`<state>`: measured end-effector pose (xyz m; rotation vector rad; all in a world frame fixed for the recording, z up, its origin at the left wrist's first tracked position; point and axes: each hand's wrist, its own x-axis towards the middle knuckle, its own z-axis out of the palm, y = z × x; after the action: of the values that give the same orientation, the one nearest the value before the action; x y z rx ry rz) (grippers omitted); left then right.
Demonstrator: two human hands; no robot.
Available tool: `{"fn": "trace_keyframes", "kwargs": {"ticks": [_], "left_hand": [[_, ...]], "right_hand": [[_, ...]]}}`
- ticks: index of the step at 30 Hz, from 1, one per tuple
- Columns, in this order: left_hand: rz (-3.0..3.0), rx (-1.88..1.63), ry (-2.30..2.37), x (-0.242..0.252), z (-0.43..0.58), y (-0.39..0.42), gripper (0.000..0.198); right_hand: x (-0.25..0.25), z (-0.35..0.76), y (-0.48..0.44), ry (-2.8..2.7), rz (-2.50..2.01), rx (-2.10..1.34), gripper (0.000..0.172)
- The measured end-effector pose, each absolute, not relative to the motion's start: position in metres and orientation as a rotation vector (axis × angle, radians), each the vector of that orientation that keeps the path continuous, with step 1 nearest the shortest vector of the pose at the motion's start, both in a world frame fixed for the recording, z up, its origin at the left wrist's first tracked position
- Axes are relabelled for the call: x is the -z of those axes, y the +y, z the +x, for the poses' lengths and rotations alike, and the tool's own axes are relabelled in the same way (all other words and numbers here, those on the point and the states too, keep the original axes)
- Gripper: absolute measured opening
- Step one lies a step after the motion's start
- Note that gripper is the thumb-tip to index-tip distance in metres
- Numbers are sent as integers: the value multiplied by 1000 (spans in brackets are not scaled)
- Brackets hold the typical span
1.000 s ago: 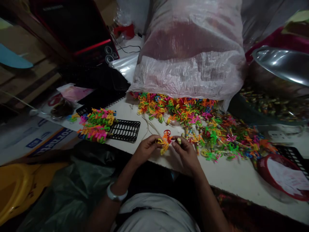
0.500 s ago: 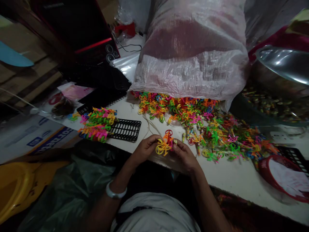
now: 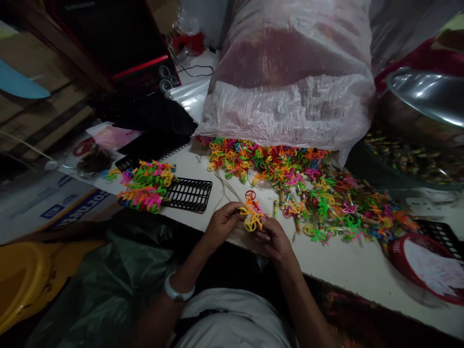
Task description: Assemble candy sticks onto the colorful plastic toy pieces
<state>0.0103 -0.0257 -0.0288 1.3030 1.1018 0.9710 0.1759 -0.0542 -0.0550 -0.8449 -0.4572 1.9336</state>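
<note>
Between my hands, above the table's front edge, is a small plastic toy bicycle (image 3: 255, 218) in yellow, orange, pink and red. My left hand (image 3: 223, 226) pinches its yellow part with thumb and forefinger. Curled fingers of my right hand (image 3: 275, 238) close on its right side; whether a small candy tube is also between them I cannot make out. Left of my hands lies a black slotted rack (image 3: 190, 194), its left part packed with rows of bright toy bicycles (image 3: 149, 186). A candy tube (image 3: 275, 208) lies just beyond my right hand.
A big translucent sack (image 3: 286, 106) spills a heap of colourful plastic pieces (image 3: 322, 198) across the table (image 3: 348, 268). At the right stand a red basket (image 3: 397, 256) with paper and a metal bowl (image 3: 427, 96). A dark screen device (image 3: 116, 43) stands at back left.
The toy bicycle has turned and shifted slightly right. My right hand has rolled its fingers under it, and the small tube end seen at its thumb no longer shows. My left hand moved slightly right.
</note>
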Motion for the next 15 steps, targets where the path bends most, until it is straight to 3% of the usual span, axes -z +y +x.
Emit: {"fn": "trace_keyframes", "kwargs": {"ticks": [3,7,15], "left_hand": [[1185,-985,1064,29,12,-25,17],[1147,-898,1043,31,10,-25,18],[1840,-815,1051,43,1,-25,28]], "right_hand": [[50,184,-51,-551,-1005,-1867,20],[58,199,-42,-416,-934,-1910,20],[61,195,-44,-237,-683,-2098,22]]}}
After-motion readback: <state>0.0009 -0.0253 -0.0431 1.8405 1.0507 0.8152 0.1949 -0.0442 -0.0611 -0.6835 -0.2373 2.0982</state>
